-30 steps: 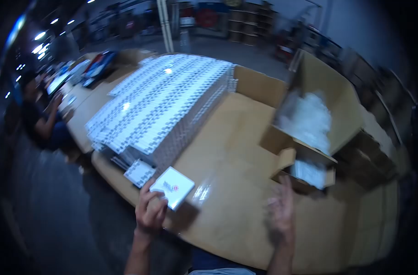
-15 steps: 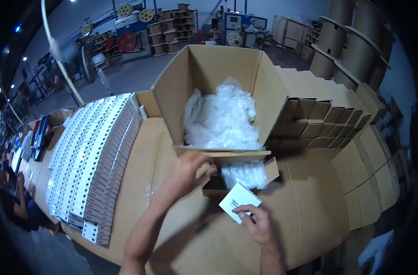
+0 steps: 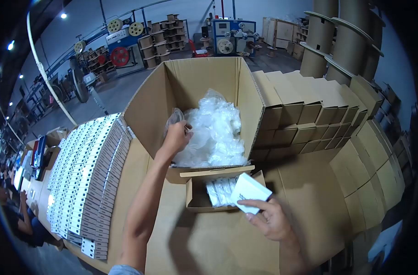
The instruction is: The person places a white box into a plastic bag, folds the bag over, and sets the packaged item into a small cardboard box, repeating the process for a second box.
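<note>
My left hand (image 3: 176, 139) reaches into the large open carton (image 3: 147, 103), its fingers curled at the edge of a heap of clear plastic bags (image 3: 213, 130). A crumpled clear plastic bag (image 3: 173, 118) stands up at those fingers and appears gripped by them. In my right hand (image 3: 274, 221), between thumb and fingers, is a small flat white box (image 3: 251, 191) with dark print. It is tilted over the right end of a small open carton (image 3: 193, 195). Plastic-wrapped items (image 3: 219, 190) lie in a row inside that carton, partly hidden by the white box.
Long stacked rows of white boxes (image 3: 87, 178) cover the left of the cardboard-topped table (image 3: 218, 243). Small brown cartons (image 3: 309, 117) are stacked at the right, with cardboard panels (image 3: 369, 169) beside them. Another person (image 3: 23, 215) is at far left.
My left hand has moved from the small carton up and forward into the large carton, onto the plastic bags. My right hand has shifted slightly right, still holding the white box. The view has shifted.
</note>
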Demonstrator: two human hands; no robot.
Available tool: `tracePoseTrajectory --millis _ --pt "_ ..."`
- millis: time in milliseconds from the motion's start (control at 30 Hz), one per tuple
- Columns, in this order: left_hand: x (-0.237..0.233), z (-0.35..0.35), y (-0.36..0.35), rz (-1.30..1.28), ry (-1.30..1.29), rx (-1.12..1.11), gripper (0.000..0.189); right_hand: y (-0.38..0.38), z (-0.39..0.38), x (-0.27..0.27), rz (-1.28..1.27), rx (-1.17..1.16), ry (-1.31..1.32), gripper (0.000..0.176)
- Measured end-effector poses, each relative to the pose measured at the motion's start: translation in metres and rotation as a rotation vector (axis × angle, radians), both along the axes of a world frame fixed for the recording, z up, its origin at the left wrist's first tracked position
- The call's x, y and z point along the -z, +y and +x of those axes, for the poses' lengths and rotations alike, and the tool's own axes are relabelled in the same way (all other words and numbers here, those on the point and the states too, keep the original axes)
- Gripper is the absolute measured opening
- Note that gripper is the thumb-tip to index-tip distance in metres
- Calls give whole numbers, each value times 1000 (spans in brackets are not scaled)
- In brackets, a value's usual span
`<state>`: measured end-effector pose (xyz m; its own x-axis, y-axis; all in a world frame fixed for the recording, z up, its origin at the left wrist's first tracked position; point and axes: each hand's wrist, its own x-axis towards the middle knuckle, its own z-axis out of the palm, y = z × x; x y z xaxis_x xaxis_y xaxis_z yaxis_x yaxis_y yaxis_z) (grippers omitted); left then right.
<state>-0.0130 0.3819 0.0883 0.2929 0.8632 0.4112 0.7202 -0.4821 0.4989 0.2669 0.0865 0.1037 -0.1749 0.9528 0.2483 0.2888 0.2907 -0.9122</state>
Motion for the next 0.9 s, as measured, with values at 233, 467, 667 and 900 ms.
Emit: tracePoseTrajectory --millis 233,467,667,900 --pt "-30 -9 -103 -196 -836 104 12 12 -33 -6 -30 132 108 35" --pt "-2 9 -266 -222 -1122 91 8 14 -92 19 145 293 342 53" --pt "39 3 -350 -385 -1436 52 14 -36 -111 49 -57 288 411 30" --pt "46 1 -397 -382 -1099 -69 19 -96 -110 76 74 209 225 21"
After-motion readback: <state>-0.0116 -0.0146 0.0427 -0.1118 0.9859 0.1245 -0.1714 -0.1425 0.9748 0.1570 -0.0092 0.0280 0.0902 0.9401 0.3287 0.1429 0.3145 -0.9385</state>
